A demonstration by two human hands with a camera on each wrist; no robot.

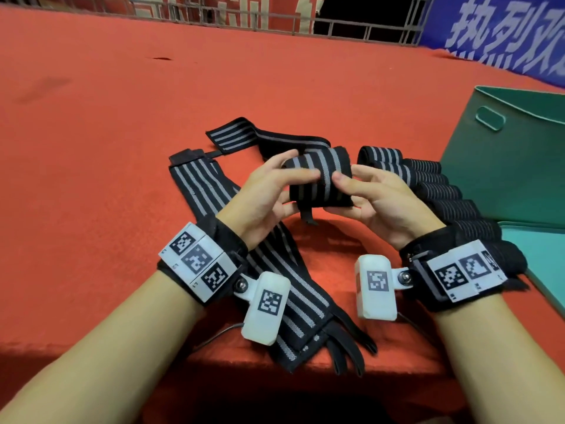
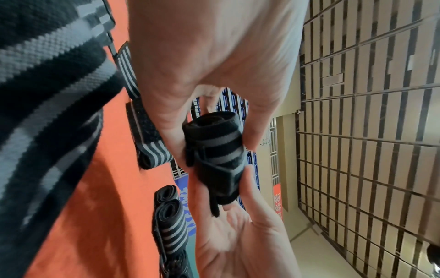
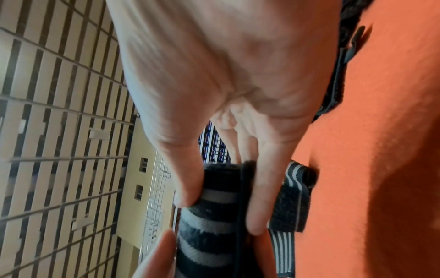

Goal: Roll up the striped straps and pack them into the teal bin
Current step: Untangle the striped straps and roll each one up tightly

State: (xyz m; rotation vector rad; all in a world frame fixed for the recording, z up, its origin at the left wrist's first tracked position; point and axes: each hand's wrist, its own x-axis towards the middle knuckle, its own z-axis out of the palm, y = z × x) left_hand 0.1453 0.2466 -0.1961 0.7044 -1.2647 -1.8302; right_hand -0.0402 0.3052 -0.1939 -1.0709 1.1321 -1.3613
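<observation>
You are holding a tightly rolled black elastic strap with grey woven stripes [image 1: 319,179] above the middle of the red felt-covered table [image 1: 122,133]. Your left hand [image 1: 269,194] is pinching one end, and your right hand [image 1: 376,200] is pinching the other. Flat ribbed straps [image 1: 214,191] are lying beneath your left wrist. Finished cylindrical rolls [image 1: 434,188] are lining up against the smooth teal bin [image 1: 519,154] at the right edge.
</observation>
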